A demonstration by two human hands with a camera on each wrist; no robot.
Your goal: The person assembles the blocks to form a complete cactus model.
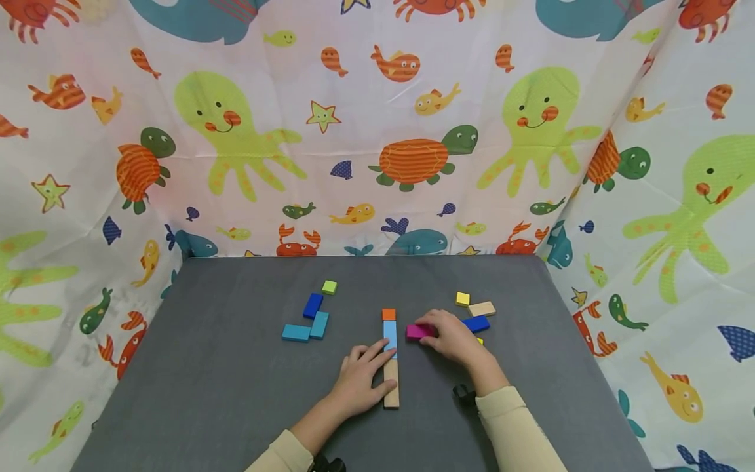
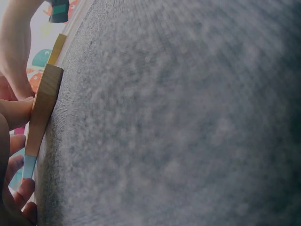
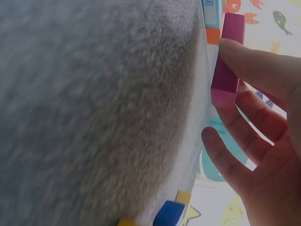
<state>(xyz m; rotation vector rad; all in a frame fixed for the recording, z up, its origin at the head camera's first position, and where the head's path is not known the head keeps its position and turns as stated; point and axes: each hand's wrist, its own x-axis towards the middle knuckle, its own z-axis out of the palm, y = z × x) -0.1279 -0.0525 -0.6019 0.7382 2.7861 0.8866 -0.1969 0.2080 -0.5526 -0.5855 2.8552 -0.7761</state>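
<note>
A straight row of blocks runs away from me in the head view: a plain wooden block nearest, light blue beyond it, and a small orange block at the far end. My left hand lies along the row's left side, fingers extended. Its fingertips rest at the light blue part and its thumb touches the wooden block. Just right of the row, my right hand pinches a magenta block between thumb and fingers. One end of that block points toward the row.
Left of the row lie a green block, a dark blue block and two teal blocks. Beyond my right hand are a yellow block, a wooden block and a blue block. A patterned curtain hangs behind the grey table.
</note>
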